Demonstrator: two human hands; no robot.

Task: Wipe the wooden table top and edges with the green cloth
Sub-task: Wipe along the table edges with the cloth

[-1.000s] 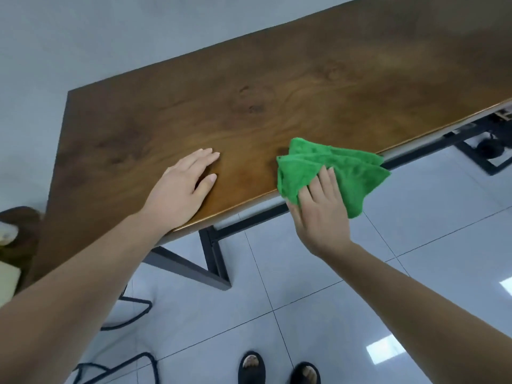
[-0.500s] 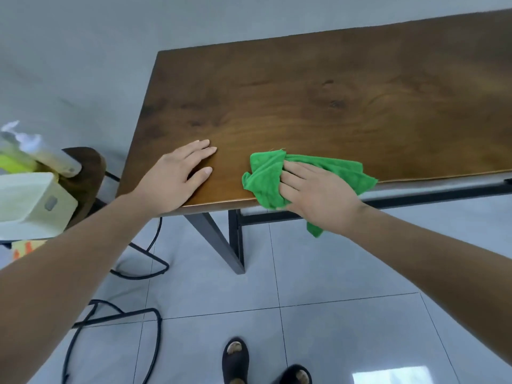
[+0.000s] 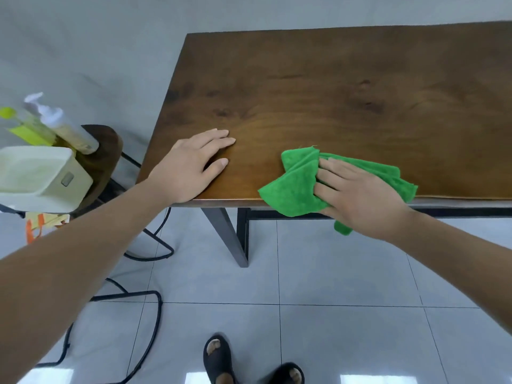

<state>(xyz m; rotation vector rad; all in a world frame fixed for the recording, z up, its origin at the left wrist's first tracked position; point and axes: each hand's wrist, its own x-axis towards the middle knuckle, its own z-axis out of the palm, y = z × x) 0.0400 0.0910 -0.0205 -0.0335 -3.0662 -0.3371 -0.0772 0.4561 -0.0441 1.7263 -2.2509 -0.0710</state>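
Note:
The dark wooden table (image 3: 346, 87) fills the upper right of the head view. A crumpled green cloth (image 3: 293, 187) lies over the table's near edge, partly on top and partly hanging down. My right hand (image 3: 357, 195) presses flat on the cloth at that edge, fingers pointing left. My left hand (image 3: 194, 164) rests palm down on the bare wood near the table's left front corner, fingers together, holding nothing.
Left of the table stands a small dark stool (image 3: 102, 153) carrying a pale plastic container (image 3: 38, 176) and two bottles (image 3: 61, 126). Black cables (image 3: 149, 306) trail over the grey tiled floor. The table's black metal leg (image 3: 230, 234) stands below the edge. My sandalled feet (image 3: 219, 358) show at the bottom.
My right hand has slid the cloth leftward along the near edge and flattened onto it. The camera view swung so the table's left corner and the stool came into sight.

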